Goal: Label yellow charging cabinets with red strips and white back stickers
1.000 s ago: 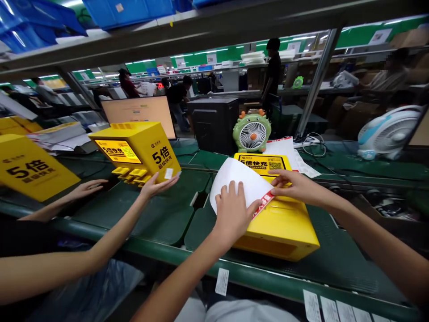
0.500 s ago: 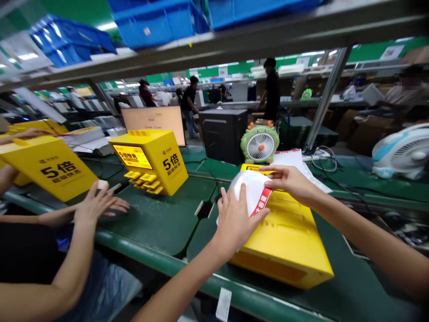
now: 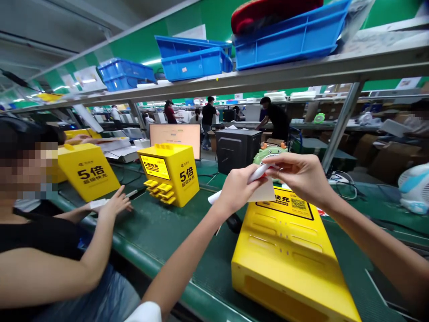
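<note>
A white sheet of backing paper (image 3: 259,192) is held up in the air between both my hands, above a yellow charging-station box (image 3: 288,255) that lies flat on the green belt. My left hand (image 3: 239,190) pinches the paper's left part, fingers closed. My right hand (image 3: 300,176) grips its upper right edge, fingers closed too. The box's far end shows a black-framed label with a QR code (image 3: 298,204).
A co-worker sits at my left, one hand (image 3: 115,205) on the belt near a white slip. Two more yellow boxes (image 3: 170,172) (image 3: 87,170) stand upright there. A monitor (image 3: 174,136), a black case (image 3: 236,147), a white fan (image 3: 415,188) and blue bins (image 3: 295,36) overhead surround me.
Both my hands lifted the white sheet off the yellow box into the air. The camera tilted up. The co-worker's hand moved from the standing box to the belt.
</note>
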`<state>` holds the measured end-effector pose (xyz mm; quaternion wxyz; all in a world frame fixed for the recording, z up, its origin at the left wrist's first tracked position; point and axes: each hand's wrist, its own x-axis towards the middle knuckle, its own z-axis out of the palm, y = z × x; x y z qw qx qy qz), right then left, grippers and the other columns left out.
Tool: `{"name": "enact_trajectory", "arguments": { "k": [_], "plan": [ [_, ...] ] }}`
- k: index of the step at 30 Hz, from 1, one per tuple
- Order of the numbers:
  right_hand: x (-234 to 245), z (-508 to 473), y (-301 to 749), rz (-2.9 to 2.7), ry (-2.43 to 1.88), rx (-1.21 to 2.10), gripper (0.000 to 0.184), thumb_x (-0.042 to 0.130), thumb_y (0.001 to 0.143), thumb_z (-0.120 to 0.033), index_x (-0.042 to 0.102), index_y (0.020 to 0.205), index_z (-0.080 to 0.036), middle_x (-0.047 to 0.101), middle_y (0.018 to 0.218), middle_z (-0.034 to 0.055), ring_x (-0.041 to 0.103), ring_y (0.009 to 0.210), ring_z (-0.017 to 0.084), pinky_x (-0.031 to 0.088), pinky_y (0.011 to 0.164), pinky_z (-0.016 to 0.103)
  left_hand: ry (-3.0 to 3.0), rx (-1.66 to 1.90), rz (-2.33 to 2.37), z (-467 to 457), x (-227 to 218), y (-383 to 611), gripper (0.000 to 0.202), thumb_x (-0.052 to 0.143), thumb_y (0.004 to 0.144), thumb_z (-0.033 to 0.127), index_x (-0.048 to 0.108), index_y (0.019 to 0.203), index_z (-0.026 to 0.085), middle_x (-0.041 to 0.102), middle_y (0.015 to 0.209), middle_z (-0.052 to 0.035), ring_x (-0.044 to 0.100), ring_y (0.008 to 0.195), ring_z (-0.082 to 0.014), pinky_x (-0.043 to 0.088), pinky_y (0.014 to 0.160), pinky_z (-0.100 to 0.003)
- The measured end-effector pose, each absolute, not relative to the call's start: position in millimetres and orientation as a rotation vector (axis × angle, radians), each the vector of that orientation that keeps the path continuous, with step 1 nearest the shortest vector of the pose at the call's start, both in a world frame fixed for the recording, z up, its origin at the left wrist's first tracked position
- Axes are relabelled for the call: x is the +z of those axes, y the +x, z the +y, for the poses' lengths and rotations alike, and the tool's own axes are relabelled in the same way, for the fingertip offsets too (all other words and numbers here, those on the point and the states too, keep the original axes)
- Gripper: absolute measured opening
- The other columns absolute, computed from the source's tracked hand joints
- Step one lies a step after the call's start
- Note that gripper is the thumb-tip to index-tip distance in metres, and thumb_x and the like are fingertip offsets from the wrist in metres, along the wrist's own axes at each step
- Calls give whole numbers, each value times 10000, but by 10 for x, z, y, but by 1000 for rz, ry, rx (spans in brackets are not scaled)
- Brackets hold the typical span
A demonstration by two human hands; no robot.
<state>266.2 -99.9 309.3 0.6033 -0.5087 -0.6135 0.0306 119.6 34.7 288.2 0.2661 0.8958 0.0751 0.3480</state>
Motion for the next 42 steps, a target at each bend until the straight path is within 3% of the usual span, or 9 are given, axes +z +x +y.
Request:
{"name": "enact_trajectory", "arguments": {
  "k": [4, 8, 13, 17, 21, 24, 29, 35, 42],
  "plan": [
    [3127, -976, 2594, -1521, -1311, -136, 270, 725, 896, -251, 786, 1148, -177, 769, 1089, 71, 741, 898, 231, 636, 773, 353, 2504, 865, 254, 381, 2989, 1050, 219, 637, 1002, 347, 706, 1159, 211, 750, 992, -8, 699, 899, -181, 432, 735, -241],
    [3233, -888, 2527, -1578, -1361, -292, 203, 737, 901, -290, 805, 1056, -178, 760, 999, 78, 708, 833, 223, 605, 683, 335, 2618, 885, 376, 323, 3046, 934, 277, 555, 1050, 381, 668, 1246, 222, 759, 1058, -46, 722, 944, -213, 422, 712, -255],
    [3312, -855, 2459, -1688, -1284, -348, 116, 721, 931, -207, 798, 1013, -179, 730, 914, 52, 675, 786, 178, 572, 637, 280, 2557, 894, 405, 313, 3035, 841, 251, 514, 1059, 336, 676, 968, 167, 704, 855, -15, 620, 724, -136, 354, 631, -238],
    [3329, -885, 2420, -1785, -1185, -462, 113, 696, 943, -129, 791, 974, -183, 710, 911, 34, 645, 763, 146, 537, 635, 265, 2458, 869, 306, 297, 3043, 794, 327, 499, 1060, 328, 640, 822, 154, 660, 778, 5, 565, 689, -112, 307, 605, -239],
    [3379, -854, 2425, -1742, -1258, -326, 164, 738, 925, -170, 780, 1083, -181, 683, 886, 24, 639, 774, 155, 554, 635, 257, 2519, 925, 452, 276, 3067, 792, 286, 516, 1053, 324, 666, 866, 168, 672, 783, 2, 589, 687, -128, 301, 609, -249],
    [3402, -837, 2426, -1754, -1291, -328, 91, 746, 923, -190, 790, 1002, -185, 688, 870, 26, 643, 763, 158, 541, 624, 260, 2575, 967, 539, 270, 3058, 810, 241, 512, 1052, 304, 692, 953, 178, 701, 831, -19, 638, 732, -159, 320, 632, -255],
    [3385, -959, 2418, -1784, -1169, -625, 124, 718, 926, -97, 802, 957, -183, 656, 816, 19, 590, 680, 130, 472, 592, 280, 2524, 1011, 423, 206, 3021, 850, 301, 495, 1067, 343, 688, 907, 177, 674, 783, -8, 584, 681, -135, 326, 633, -259],
    [3334, -1063, 2398, -1694, -1167, -606, 181, 806, 845, -19, 815, 923, -182, 629, 760, -12, 573, 648, 100, 460, 558, 240, 2550, 986, 401, 132, 3008, 896, 311, 486, 1074, 358, 653, 885, 175, 673, 796, -3, 587, 687, -125, 311, 623, -257],
    [3120, -1081, 2333, -1483, -1066, -729, 271, 786, 890, -49, 830, 1022, -282, 731, 920, 10, 665, 780, 160, 521, 663, 317, 2438, 962, 297, 32, 3068, 893, 318, 482, 1056, 328, 623, 817, 171, 593, 722, 9, 491, 647, -112, 297, 595, -245]
  ]
}}
